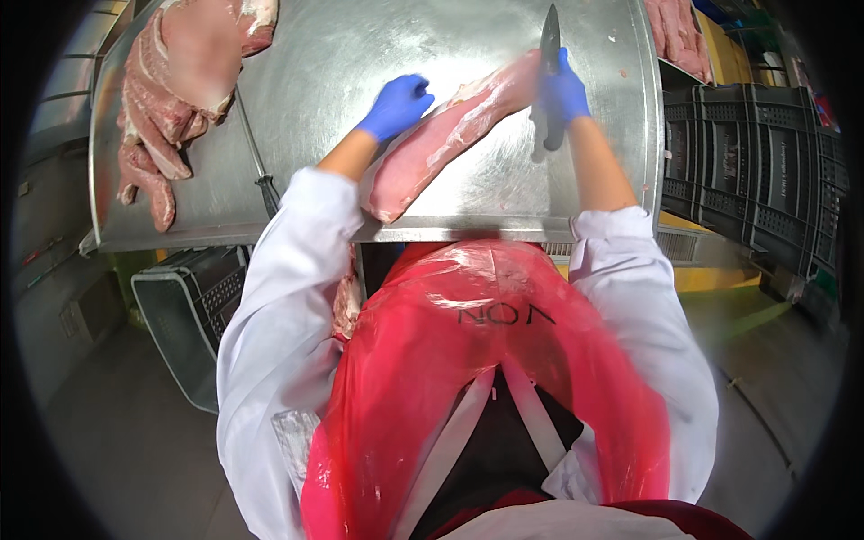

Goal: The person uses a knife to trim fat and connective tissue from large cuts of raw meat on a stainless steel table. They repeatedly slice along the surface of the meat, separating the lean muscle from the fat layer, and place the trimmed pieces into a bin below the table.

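The blue-gloved left hand (pixel 396 107) curls its fingers in beside long pink meat (pixel 443 139); the blue-gloved right hand (pixel 566 93) wraps its fingers round a long grey knife (pixel 550 36), tip away, probably for safety.

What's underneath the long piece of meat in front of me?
Bare metal table shows around the long piece of meat, so it appears to lie on that. Anything directly beneath is covered by the meat.

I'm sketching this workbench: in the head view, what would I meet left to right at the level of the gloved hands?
Pile of meat pieces, sharpening steel, left hand, long meat piece, right hand with knife, dark crates.
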The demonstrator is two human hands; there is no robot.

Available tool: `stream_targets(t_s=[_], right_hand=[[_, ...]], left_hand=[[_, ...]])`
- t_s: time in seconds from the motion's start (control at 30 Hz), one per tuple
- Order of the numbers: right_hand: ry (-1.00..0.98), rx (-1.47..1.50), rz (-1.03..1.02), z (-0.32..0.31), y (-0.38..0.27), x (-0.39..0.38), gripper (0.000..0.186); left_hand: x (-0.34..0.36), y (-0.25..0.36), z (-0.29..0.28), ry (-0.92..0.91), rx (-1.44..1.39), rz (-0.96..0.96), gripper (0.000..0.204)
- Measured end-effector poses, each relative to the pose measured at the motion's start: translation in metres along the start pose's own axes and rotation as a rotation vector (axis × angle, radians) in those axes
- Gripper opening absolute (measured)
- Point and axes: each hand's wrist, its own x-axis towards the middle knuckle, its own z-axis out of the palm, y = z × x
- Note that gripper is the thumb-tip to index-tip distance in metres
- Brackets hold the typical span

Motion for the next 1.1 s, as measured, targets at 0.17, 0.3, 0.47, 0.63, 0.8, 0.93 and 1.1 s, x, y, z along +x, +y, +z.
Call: stream_targets(t_s=[0.17, 0.3, 0.47, 0.63, 0.8, 0.93, 1.1], right_hand=[[0.074, -0.209, 0.020, 0.007, 0.004, -0.036, 0.080], [0.152, -0.329, -0.105, 0.009, 0.004, -0.054, 0.080], [0.119, -0.283, -0.070, 0.002, 0.002, -0.066, 0.079], [0.084, -0.109, -0.125, -0.005, -0.019, -0.063, 0.076], [-0.130, -0.212, 0.000, -0.015, -0.058, -0.047, 0.075], [-0.286, -0.167, 0.145, -0.039, -0.048, -0.132, 0.068], [-0.335, -0.067, 0.217, -0.037, -0.067, -0.140, 0.068]], left_hand=[[0.130, 0.073, 0.063, -0.020, 0.013, 0.090, 0.049], [0.190, 0.069, 0.095, -0.109, 0.407, 0.320, 0.031], [0.174, 0.086, 0.090, -0.210, 0.350, 0.269, 0.025], [0.144, 0.096, 0.079, -0.099, 0.101, 0.251, 0.025], [0.134, 0.096, 0.090, 0.007, -0.013, 0.202, 0.024], [0.122, 0.099, 0.086, -0.008, 0.012, 0.189, 0.021], [0.114, 0.093, 0.086, 0.098, -0.111, 0.235, 0.022]])
